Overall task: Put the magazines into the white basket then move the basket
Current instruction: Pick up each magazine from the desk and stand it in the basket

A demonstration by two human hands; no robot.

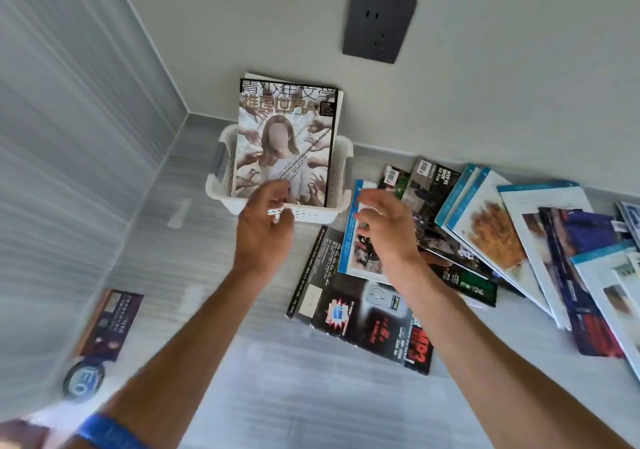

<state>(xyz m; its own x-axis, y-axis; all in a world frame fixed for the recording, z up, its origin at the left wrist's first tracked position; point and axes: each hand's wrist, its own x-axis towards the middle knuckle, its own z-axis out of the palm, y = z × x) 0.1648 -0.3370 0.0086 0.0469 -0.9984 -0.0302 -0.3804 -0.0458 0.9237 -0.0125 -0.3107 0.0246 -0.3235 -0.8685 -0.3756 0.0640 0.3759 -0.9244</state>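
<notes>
Both my hands were open, empty: left hand (265,230) at white basket (221,189) rim; right hand (388,230) over floor magazines (363,324); thin, floppy, likely slick; best pinched along spines.

Basket (313,214), white: one, centre of frame. Magazines upright in the basket: at least two, one cover (284,143) in front, another edge behind. Magazines loose on the floor (450,240), right half: roughly ten, overlapping, exact count unclear. Booklet (109,324), lower left: one. Round disc (83,378), lower left: one. Wall socket (379,25), top: one. Hands: two.
</notes>
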